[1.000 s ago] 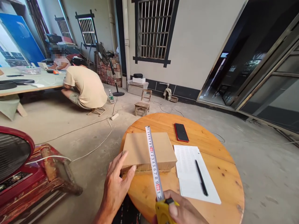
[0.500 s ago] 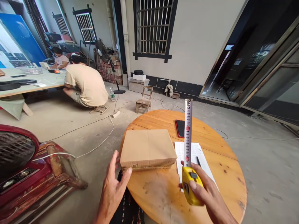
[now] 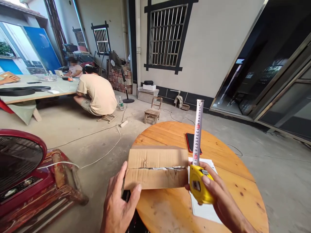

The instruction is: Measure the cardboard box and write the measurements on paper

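Note:
A cardboard box (image 3: 157,157) is tipped up on the round wooden table (image 3: 230,168), so a long side with a torn, gaping seam faces me. My left hand (image 3: 119,197) grips the box at its left end, thumb on the lower front corner and fingers along the side. In my right hand (image 3: 213,191) is a yellow tape measure (image 3: 200,191), its blade (image 3: 198,132) pulled out and pointing up and away. The fingers of that hand reach the right end of the box. White paper (image 3: 204,207) lies under the right hand, partly covered.
A phone with a red edge (image 3: 190,142) lies behind the tape blade. To the left stands a red fan (image 3: 21,168) on a wooden stool. Past the table are a small chair (image 3: 153,111), cables on the floor, and a crouching person (image 3: 97,94) beside another table (image 3: 60,87).
The box has been tipped, so its torn side shows instead of its top. My left hand has closed on its end. The tape measure has come against its right end.

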{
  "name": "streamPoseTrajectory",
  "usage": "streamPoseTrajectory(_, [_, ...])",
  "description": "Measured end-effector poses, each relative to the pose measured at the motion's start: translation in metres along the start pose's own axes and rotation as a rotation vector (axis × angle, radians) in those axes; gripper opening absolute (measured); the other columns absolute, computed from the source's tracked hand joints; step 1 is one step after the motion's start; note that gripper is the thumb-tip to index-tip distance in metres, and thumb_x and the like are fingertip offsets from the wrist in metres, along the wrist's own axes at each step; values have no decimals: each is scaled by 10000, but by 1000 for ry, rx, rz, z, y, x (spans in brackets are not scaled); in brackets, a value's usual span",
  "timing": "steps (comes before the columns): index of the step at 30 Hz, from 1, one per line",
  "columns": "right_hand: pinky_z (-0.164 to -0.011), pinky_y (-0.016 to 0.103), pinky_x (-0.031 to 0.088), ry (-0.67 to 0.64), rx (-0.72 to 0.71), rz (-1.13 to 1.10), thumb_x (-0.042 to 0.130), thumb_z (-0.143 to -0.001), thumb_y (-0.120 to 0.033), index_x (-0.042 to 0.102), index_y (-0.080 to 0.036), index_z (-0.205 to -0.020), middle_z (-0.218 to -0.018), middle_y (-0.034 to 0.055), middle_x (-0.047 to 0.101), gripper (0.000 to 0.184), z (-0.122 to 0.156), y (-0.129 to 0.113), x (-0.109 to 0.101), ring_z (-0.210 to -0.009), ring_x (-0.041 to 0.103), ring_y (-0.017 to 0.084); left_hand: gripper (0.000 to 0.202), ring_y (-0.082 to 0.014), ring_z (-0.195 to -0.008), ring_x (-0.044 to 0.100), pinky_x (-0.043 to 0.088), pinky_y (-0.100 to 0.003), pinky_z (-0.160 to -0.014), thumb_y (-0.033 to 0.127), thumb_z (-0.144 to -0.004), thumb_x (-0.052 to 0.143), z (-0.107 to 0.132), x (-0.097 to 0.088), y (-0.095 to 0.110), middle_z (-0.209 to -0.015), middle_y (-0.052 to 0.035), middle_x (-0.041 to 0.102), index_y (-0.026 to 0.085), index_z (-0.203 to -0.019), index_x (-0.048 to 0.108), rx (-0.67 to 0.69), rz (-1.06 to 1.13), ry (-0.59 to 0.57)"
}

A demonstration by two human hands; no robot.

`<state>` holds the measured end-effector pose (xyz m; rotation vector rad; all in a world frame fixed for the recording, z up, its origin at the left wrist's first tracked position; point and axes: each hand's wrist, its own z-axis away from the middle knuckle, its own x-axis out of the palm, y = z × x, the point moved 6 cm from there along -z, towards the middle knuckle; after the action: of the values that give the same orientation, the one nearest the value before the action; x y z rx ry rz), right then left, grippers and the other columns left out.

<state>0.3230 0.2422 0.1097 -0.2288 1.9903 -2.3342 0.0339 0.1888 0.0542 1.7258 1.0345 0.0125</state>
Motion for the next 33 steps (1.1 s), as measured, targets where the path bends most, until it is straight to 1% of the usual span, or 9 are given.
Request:
streamPoseTrajectory(4, [-454, 245, 454, -12, 2, -29, 670, -798, -629, 500, -226, -1246, -876, 63, 692, 626, -17, -19, 8, -781, 724, 267, 605, -291, -1174, 614, 542, -418, -928, 500, -903, 553, -9, 2, 5, -1300, -119, 646, 212, -1431, 488, 101, -27, 21])
streamPoseTrajectory(9, [-460, 244, 454, -35, -3, -6, 660, -795, -651, 510, -220, -1259, -880, 71, 689, 651, -18, -18, 10, -793, 717, 268, 564, -281, -1177, 610, 529, -401, -928, 493, -921, 543, -12, 7, 1, -1313, -93, 643, 241, -1423, 497, 158, -39, 53])
streamPoseTrajectory(14, [-504, 262, 461, -39, 18, 59, 634, -813, -668, 496, -231, -1288, -764, 42, 693, 660, -6, -12, 7, -741, 687, 241, 570, -286, -1216, 581, 522, -401, -934, 511, -917, 546, -11, 8, -3, -1360, -73, 613, 282, -1435, 478, 122, -39, 36])
streamPoseTrajectory(18, [-557, 276, 476, -64, -30, 79, 627, -814, -675, 515, -249, -1264, -876, 57, 694, 629, 2, -8, 6, -843, 700, 262, 615, -295, -1223, 584, 524, -417, -958, 539, -899, 550, -5, 11, -9, -1378, -88, 595, 281, -1451, 462, 55, -19, 26])
streamPoseTrajectory(20, [-617, 306, 508, -49, -32, 100, 623, -809, -683, 527, -261, -1266, -918, 52, 679, 630, 6, -3, 4, -866, 707, 270, 679, -307, -1217, 596, 532, -436, -955, 568, -881, 555, -1, 15, -17, -1381, -102, 588, 281, -1482, 422, -30, -13, 24])
streamPoseTrajectory(23, [-722, 372, 547, 4, 3, 155, 613, -785, -720, 537, -286, -1280, -1015, 62, 669, 662, 15, 15, -4, -909, 717, 298, 751, -314, -1221, 600, 533, -454, -961, 572, -867, 564, 6, 23, -33, -1373, -116, 594, 277, -1524, 351, -132, 3, 1])
streamPoseTrajectory(26, [-811, 423, 563, 69, 21, 225, 645, -758, -721, 545, -310, -1314, -1132, 85, 660, 699, 22, 38, -14, -995, 705, 337, 742, -308, -1225, 595, 504, -468, -1001, 533, -873, 561, 14, 32, -43, -1365, -122, 599, 262, -1527, 341, -145, -1, -35])
streamPoseTrajectory(29, [-856, 445, 571, 125, 45, 254, 678, -748, -700, 565, -308, -1329, -1199, 102, 649, 710, 22, 58, -22, -1076, 677, 371, 737, -302, -1138, 639, 533, -459, -946, 528, -862, 557, 19, 37, -52, -1294, -135, 637, 220, -1505, 373, -189, -9, -63])
streamPoseTrajectory(33, [-894, 471, 567, 102, 35, 239, 659, -763, -710, 574, -277, -1333, -1207, 106, 650, 721, 16, 65, -20, -1120, 658, 380, 740, -285, -1079, 664, 556, -423, -899, 541, -846, 558, 20, 39, -52, -1251, -125, 657, 208, -1487, 401, -209, 2, -99])
